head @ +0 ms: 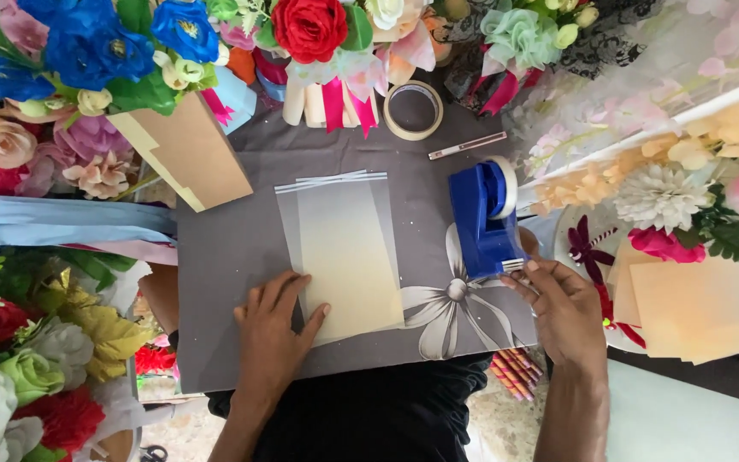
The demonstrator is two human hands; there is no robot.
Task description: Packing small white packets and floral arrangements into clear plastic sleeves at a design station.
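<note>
Pressing left hand (274, 329) flat on translucent cream sheet (348, 257); right hand (562, 312) at blue tape dispenser (485, 218).

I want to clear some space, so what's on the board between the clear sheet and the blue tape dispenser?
In the head view, only bare grey board separates the clear sheet from the tape dispenser.

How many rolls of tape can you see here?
2: a loose beige tape ring lies at the grey board's top edge, and a white roll sits in the blue dispenser. Flowers may hide others.
</note>
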